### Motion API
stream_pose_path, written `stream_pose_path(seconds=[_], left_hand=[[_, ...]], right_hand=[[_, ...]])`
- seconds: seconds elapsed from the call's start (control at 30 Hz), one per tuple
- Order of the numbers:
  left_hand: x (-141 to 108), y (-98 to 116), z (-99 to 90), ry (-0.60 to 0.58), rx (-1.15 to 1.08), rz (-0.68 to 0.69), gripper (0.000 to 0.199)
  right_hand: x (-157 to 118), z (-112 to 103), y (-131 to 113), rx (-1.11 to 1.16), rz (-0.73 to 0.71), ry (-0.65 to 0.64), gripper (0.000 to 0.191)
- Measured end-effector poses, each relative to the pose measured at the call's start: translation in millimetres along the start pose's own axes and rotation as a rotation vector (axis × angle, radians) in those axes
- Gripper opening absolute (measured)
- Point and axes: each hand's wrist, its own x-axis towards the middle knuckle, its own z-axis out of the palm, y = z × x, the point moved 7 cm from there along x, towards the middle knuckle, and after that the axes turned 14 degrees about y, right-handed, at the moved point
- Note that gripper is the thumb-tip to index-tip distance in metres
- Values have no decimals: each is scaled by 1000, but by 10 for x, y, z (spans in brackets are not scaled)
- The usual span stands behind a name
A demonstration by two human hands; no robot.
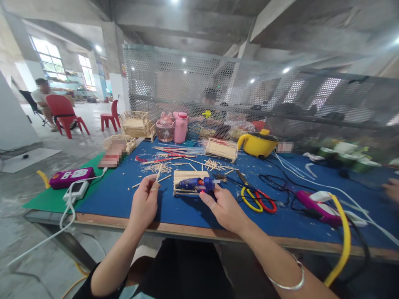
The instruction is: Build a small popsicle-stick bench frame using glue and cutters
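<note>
My left hand (145, 199) pinches a thin wooden stick (159, 172), which points up and away from me. Closed around the handle of a blue hot glue gun (193, 183) is my right hand (227, 206); a red light glows on the gun, and a clear glue stick pokes out of its back end. The gun's nozzle points left, over a small wooden stick frame (182, 174) on the blue mat. Just beyond the hands lie loose sticks (213, 165) and broken bits. Scissors (258, 200) with one yellow and one red handle rest right of my right hand.
A yellow electric pot (258, 144), a pink bottle (180, 127) and wooden stick models (137, 124) stand along the back. Purple power strips (321, 207) with cables lie at both sides. A perforated metal screen (187, 83) borders the table, with people beyond.
</note>
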Motion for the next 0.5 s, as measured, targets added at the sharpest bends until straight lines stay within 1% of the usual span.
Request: stream_pose_path(seconds=[0.2,0.3,0.4,0.47,0.5], left_hand=[[-2,-6,7,-14,14,-16,27],[-5,4,0,-8,9,-22,27],[-10,11,1,-16,23,-22,28],[-19,10,14,-36,53,-14,29],[-25,10,23,-47,66,-6,30]], right_hand=[[-2,-5,-1,-76,12,-14,33],[-21,-84,13,-110,16,4,31],[-12,-260,76,-122,-2,56,34],[41,-439,206,-181,-2,105,36],[87,-548,312,-245,14,136,38]])
